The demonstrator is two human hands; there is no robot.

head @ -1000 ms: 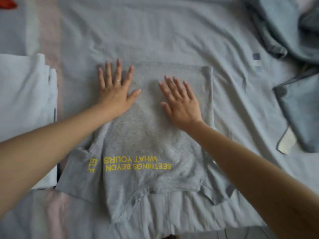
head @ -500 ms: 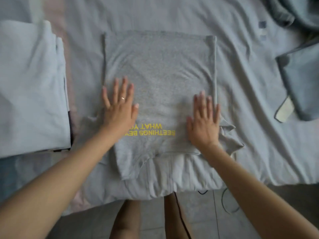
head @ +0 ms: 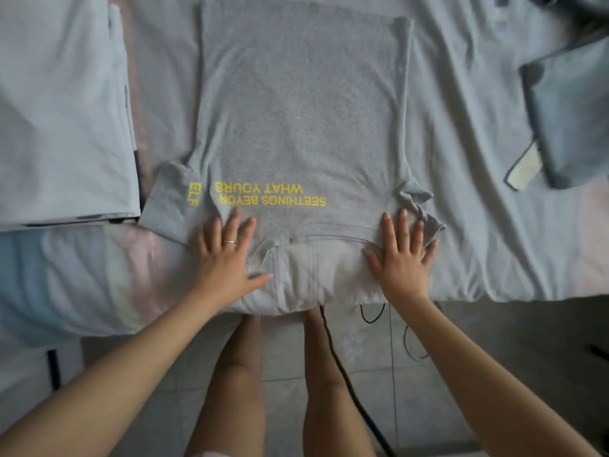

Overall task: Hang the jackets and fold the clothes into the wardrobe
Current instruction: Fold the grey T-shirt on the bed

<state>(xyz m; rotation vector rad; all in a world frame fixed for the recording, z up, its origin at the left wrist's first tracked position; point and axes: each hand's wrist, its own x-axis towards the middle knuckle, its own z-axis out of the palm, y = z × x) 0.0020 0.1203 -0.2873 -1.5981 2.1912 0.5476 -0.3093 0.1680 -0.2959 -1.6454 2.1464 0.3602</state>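
Grey T-shirt (head: 296,110) on bed (head: 478,166), left hand (head: 227,263) and right hand (head: 404,262) splayed flat, apparently pressing its shoulders.

One grey T-shirt (head: 296,110) on one bed (head: 478,192), bearing two lines of yellow lettering (head: 270,194) (plus one stray word on a sleeve). Two hands: one left hand (head: 227,262), one right hand (head: 403,258). One ring (head: 230,242). One pale folded pile (head: 62,110), one blue-grey folded cloth (head: 573,117). Two bare legs (head: 237,374). One black cable (head: 346,380).
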